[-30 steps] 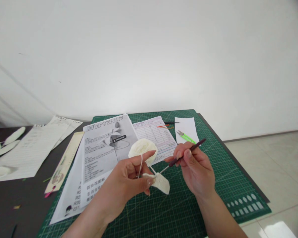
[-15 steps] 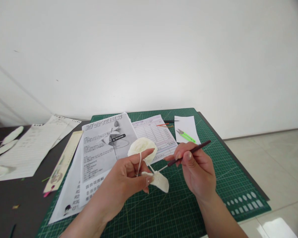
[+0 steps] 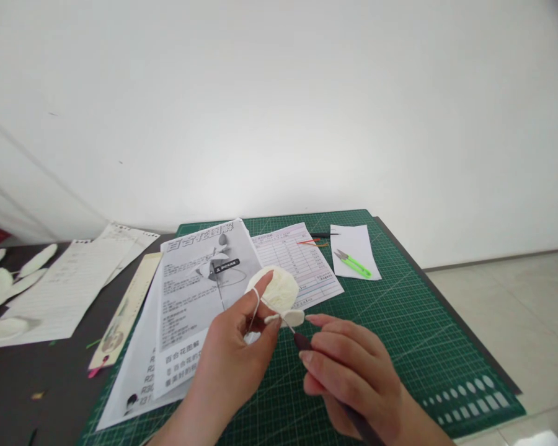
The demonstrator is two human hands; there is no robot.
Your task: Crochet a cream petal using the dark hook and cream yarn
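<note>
- One white crochet piece (image 3: 294,318) is held up over the green cutting mat (image 3: 428,347), pinched by the left hand (image 3: 235,347), whose index finger points up with yarn (image 3: 258,301) looped over it.
- Right hand (image 3: 358,368) grips a dark-handled crochet hook (image 3: 302,342), its handle slanting toward the body, its metal shaft meeting the piece beside the left thumb.
- White yarn ball (image 3: 281,288): just beyond the left hand.
- Bare mat spreads right of the right hand; the wall (image 3: 279,111) closes off the far edge.
- Printed sheet (image 3: 186,310), left of the ball, reads "百合花图解"; its smaller print is too blurred.
- Green-handled thread snips (image 3: 356,266) lie on white paper (image 3: 353,238).
</note>
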